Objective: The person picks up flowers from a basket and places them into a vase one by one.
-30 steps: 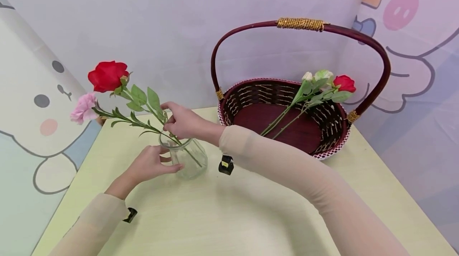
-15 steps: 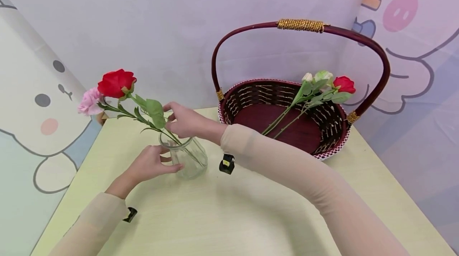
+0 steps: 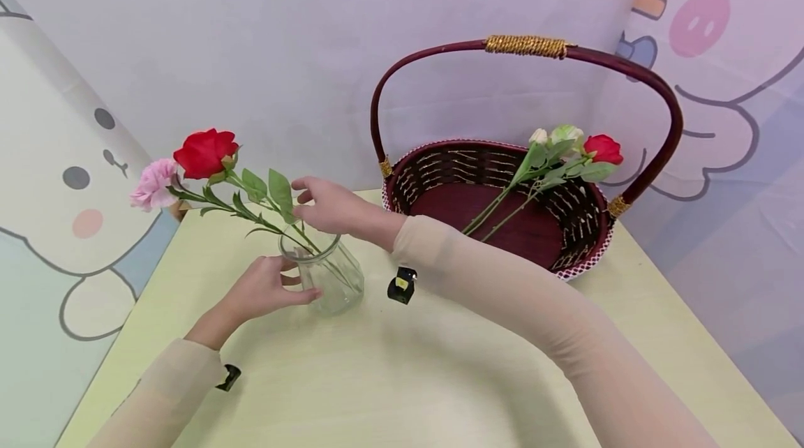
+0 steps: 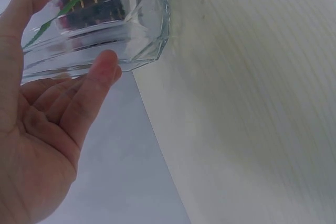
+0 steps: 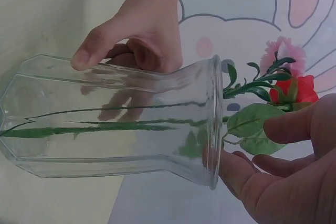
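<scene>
A clear glass vase point(image 3: 336, 287) stands on the table, with the stems of a red rose point(image 3: 206, 153) and a pink carnation point(image 3: 154, 184) inside it. Both blooms lean out to the left over the rim. My left hand point(image 3: 266, 287) holds the vase's side, thumb and fingers around the glass point(image 4: 113, 35). At the rim, my right hand point(image 3: 336, 207) is beside the rose's leaves point(image 3: 280, 191). In the right wrist view, the fingers of that hand point(image 5: 294, 182) are spread apart around a leaf point(image 5: 252, 121), without pinching the stem.
A dark woven basket point(image 3: 392, 200) with a tall arched handle point(image 3: 666, 95) stands at the back right. Another red rose point(image 3: 603, 148) and pale flower buds point(image 3: 565, 133) lean on its right rim. Cartoon-printed cloth point(image 3: 314, 85) hangs behind the table point(image 3: 352, 378).
The red rose has sunk lower, its stem deeper in the vase. My right hand's fingers have loosened from the stem and shifted slightly right. The left hand stays on the vase.
</scene>
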Action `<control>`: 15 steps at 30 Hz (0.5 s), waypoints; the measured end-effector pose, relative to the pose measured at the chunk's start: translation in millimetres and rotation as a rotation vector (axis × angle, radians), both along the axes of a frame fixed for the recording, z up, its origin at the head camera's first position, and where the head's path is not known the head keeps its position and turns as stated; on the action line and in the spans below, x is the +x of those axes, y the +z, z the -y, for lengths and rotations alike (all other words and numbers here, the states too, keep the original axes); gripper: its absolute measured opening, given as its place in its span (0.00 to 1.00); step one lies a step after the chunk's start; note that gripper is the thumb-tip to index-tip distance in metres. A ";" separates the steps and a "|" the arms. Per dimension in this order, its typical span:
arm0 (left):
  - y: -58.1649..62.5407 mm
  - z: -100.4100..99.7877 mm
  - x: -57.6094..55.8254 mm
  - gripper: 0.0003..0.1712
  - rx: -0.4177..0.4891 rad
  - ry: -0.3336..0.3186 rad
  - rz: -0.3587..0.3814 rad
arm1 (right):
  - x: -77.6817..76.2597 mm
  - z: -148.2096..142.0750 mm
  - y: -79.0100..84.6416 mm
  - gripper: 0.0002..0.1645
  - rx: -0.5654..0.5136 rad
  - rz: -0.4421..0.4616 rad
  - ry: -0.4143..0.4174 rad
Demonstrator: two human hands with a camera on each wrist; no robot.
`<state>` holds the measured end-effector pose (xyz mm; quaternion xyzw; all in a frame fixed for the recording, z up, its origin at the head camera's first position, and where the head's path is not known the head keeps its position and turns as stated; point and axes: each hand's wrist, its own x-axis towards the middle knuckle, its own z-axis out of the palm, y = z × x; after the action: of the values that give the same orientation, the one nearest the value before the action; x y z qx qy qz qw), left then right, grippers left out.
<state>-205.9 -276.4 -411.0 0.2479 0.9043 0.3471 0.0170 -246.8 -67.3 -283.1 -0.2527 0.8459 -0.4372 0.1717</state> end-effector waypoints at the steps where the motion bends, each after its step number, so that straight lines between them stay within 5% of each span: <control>1: 0.0 0.1 0.1 0.34 0.001 -0.002 0.001 | -0.5 -0.7 0.8 0.33 0.001 -0.006 0.001; 9: -0.6 0.7 0.1 0.33 0.012 -0.001 0.009 | -4.0 -8.3 3.3 0.31 -0.105 0.049 0.010; 15: -1.2 1.0 -0.4 0.35 0.014 0.000 0.020 | -6.4 -12.8 6.8 0.30 -0.202 0.186 -0.017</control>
<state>-206.3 -277.4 -412.2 0.2444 0.9016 0.3561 0.0241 -253.2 -54.5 -276.3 -0.2198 0.7801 -0.5431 0.2195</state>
